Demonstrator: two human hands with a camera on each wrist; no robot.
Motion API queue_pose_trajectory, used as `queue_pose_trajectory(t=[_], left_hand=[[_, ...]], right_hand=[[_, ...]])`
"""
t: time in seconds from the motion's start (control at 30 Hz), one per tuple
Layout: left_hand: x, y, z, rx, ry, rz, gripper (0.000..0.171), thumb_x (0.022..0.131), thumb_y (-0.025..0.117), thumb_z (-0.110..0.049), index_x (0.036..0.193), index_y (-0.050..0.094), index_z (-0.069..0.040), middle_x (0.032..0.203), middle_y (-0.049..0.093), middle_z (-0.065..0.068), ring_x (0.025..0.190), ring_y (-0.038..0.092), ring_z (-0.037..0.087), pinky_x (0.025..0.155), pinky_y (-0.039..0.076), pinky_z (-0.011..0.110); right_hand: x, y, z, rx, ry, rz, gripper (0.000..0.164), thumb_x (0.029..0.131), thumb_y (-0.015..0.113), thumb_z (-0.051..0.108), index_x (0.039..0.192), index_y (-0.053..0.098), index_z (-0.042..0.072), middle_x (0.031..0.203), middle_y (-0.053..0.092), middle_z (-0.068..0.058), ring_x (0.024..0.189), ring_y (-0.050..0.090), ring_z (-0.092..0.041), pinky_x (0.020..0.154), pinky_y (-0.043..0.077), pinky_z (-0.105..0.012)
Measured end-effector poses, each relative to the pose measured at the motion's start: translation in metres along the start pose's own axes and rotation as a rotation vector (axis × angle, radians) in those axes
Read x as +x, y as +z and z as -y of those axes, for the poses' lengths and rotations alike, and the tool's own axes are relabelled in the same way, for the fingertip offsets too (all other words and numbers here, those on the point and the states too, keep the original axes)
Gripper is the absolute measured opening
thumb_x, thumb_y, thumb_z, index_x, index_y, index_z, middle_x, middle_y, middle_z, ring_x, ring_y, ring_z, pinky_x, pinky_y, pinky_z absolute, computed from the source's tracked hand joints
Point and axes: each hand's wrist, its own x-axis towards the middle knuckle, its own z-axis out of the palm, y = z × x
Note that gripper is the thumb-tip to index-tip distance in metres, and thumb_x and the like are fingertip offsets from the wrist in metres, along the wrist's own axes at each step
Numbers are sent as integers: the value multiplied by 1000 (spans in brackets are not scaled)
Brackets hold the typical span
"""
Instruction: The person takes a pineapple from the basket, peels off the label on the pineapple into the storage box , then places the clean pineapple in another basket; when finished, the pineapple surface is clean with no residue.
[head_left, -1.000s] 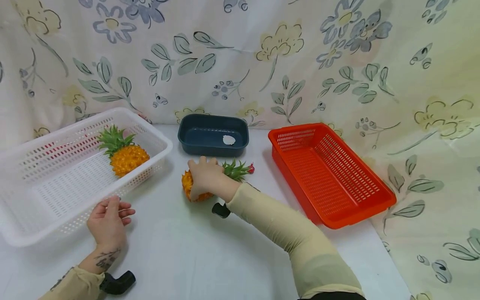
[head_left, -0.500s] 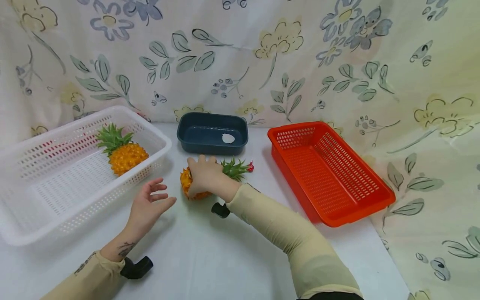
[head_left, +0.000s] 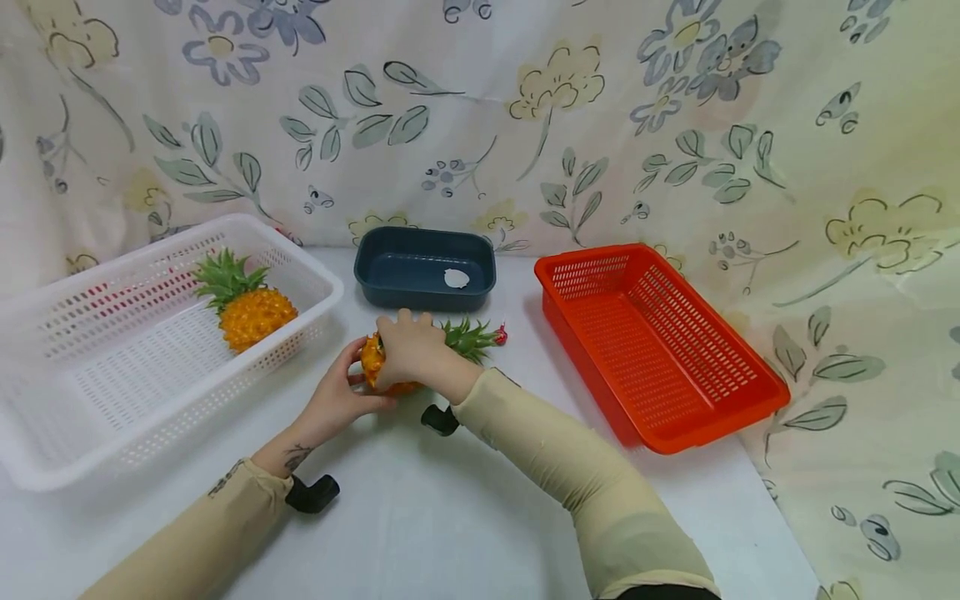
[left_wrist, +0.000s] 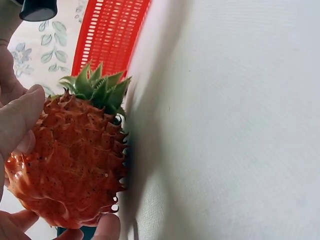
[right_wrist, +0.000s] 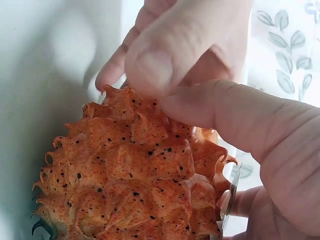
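An orange pineapple [head_left: 370, 360] with green leaves [head_left: 468, 339] lies on its side in front of the dark blue tray. From above, my right hand [head_left: 412, 350] grips its body, covering much of it. My left hand [head_left: 347, 398] cups the blunt end from the left, thumb in front and fingers behind. In the left wrist view, the spiky orange body [left_wrist: 75, 160] sits between fingers of both hands. The right wrist view shows the thumbs of both hands meeting over the skin of the pineapple [right_wrist: 135, 165].
A second pineapple [head_left: 258, 319] lies in the white basket [head_left: 150, 437] at the left. Behind my hands stands the dark blue tray [head_left: 425, 298] with a white patch inside. A red basket [head_left: 600, 379] stands at the right. A small red item [head_left: 500, 335] shows at the leaf tips.
My left hand has come from beside the white basket, moving right and up, to the pineapple's blunt end and now holds it. The right hand has kept its grip in the same spot.
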Motion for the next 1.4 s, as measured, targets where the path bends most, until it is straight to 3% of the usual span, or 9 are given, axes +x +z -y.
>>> queue_pose_trajectory(t=[0.23, 0.53, 0.7, 0.83, 0.93, 1.0, 1.17, 1.27, 1.4], left_hand=[[6, 1, 5, -72, 29, 6, 95, 64, 77, -22, 138, 17, -22, 135, 25, 12, 96, 53, 29, 76, 48, 32], [9, 1, 7, -48, 40, -4, 93, 65, 76, -23, 137, 18, -21, 135, 26, 14, 87, 58, 25, 73, 49, 29], [10, 1, 7, -58, 40, 2, 91, 66, 75, -21, 137, 19, -22, 136, 25, 14, 90, 57, 26, 74, 49, 31], [11, 1, 7, -40, 45, 0, 90, 66, 76, -23, 137, 20, -21, 135, 27, 13, 92, 56, 26, 75, 48, 33], [12, 0, 7, -37, 45, -4, 90, 65, 76, -23, 137, 20, -20, 134, 29, 13, 91, 55, 26, 73, 48, 32], [12, -1, 6, -24, 48, -8, 90, 65, 76, -22, 137, 20, -19, 132, 30, 13, 89, 55, 26, 72, 47, 32], [13, -3, 5, -1, 49, -15, 91, 65, 76, -23, 136, 21, -18, 133, 30, 15, 87, 54, 26, 72, 46, 31], [14, -4, 5, 0, 43, -12, 91, 65, 76, -22, 137, 20, -17, 133, 29, 16, 89, 53, 28, 73, 46, 32], [15, -3, 3, -10, 24, -10, 93, 66, 76, -20, 138, 18, -18, 135, 27, 18, 94, 50, 31, 77, 44, 36]], right_hand=[[-1, -1, -1, 34, -5, 4, 83, 54, 76, 48, 125, 40, 23, 109, 39, -3, 91, 37, -24, 68, 42, -38], [-6, -8, -3, 76, -18, 0, 85, 53, 76, 51, 125, 41, 22, 111, 38, -5, 94, 36, -25, 64, 42, -35], [-13, -18, -14, 128, -68, -57, 83, 58, 71, 56, 127, 41, 21, 119, 41, -5, 99, 40, -25, 73, 44, -38], [-15, -26, -44, 375, -134, -121, 76, 64, 68, 54, 125, 43, 17, 124, 44, -3, 104, 45, -21, 83, 42, -37], [-14, -28, -77, 597, -162, -141, 72, 67, 67, 51, 125, 41, 18, 123, 45, -2, 105, 48, -20, 84, 42, -32], [-14, -25, -97, 678, -159, -138, 72, 68, 69, 46, 128, 38, 20, 124, 44, -3, 106, 48, -23, 83, 43, -34], [-13, -8, -128, 557, -181, -74, 85, 63, 77, 30, 134, 29, 22, 133, 36, -3, 119, 36, -21, 93, 36, -40], [-12, 5, -132, 452, -202, -43, 90, 61, 79, 27, 135, 28, 21, 137, 32, -1, 122, 31, -17, 98, 30, -39], [-13, 16, -125, 320, -182, -70, 88, 60, 78, 32, 134, 31, 21, 134, 35, -3, 117, 38, -19, 95, 32, -40]])
